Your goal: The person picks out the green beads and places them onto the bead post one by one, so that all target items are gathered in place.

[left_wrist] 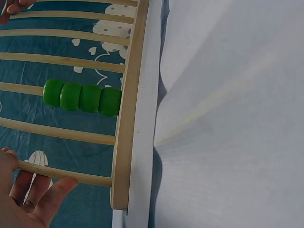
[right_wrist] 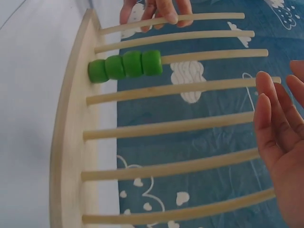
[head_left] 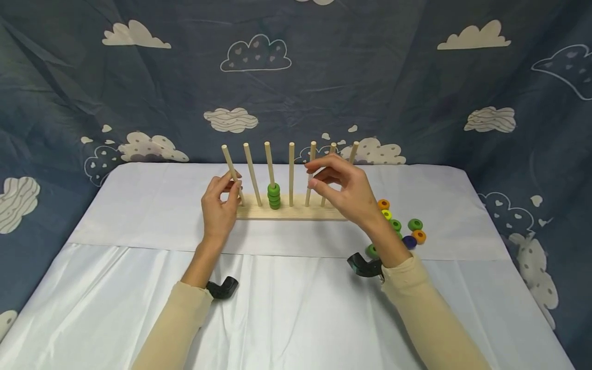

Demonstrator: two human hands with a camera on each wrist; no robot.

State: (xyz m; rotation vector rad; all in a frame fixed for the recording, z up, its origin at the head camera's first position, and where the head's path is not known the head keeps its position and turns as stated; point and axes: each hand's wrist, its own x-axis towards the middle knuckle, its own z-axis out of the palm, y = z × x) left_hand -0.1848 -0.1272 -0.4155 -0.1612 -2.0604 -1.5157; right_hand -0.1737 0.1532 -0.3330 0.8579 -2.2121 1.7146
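Note:
A wooden rack [head_left: 291, 213] with several upright pegs stands on the white-covered table. Several green beads [head_left: 274, 196] are stacked at the bottom of its third peg from the left; the left wrist view shows the same green beads [left_wrist: 81, 97] close together against the base. My left hand [head_left: 218, 213] holds the leftmost peg [head_left: 228, 160] between thumb and fingers, low on its length. Above the base on the right side, my right hand [head_left: 349, 192] hovers by the pegs. Its fingers are loosely bent, and nothing shows between them in the right wrist view.
Loose beads lie to the right of the rack, partly behind my right forearm: orange [head_left: 419, 236], yellow [head_left: 386, 214], dark blue [head_left: 409, 242] and several green [head_left: 415, 224]. A dark cloud-print cloth [head_left: 370, 77] hangs behind the table.

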